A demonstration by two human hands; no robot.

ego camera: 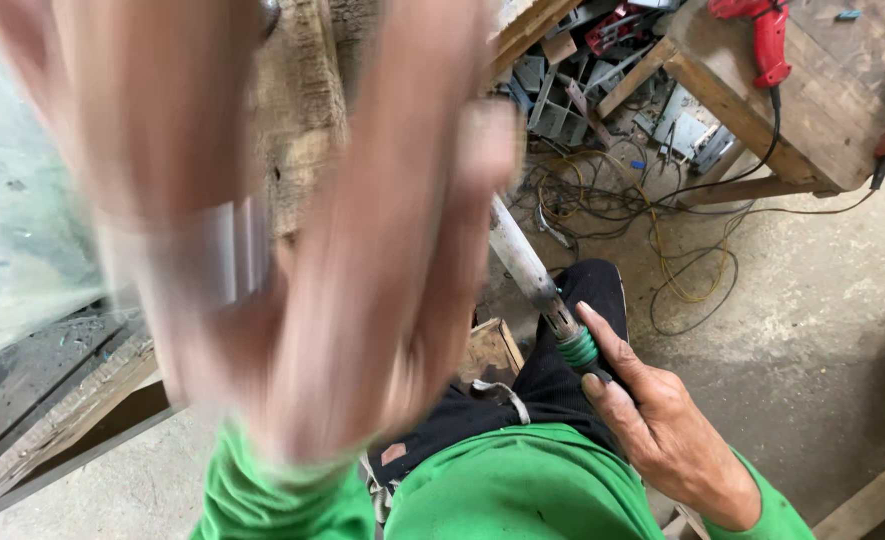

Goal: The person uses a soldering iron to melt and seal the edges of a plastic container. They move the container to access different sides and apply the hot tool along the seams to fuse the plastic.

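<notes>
Red power drill (762, 35) lying on a wooden workbench (812, 120), tangle of yellow and black cables (662, 240) on the concrete floor (812, 330), grey metal brackets (562, 110) heaped beneath, rough timber post (297, 110) upright

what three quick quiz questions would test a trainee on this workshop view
1. True or false: the right hand grips a tool with a green collar and a pale metal shaft.
2. What lies on the wooden bench at top right? A) red power drill B) blue bucket C) paint tin
3. Fill in: the blurred left hand is raised close to the ____.

Key: 1 true; 2 A, the red power drill; 3 camera.
</notes>
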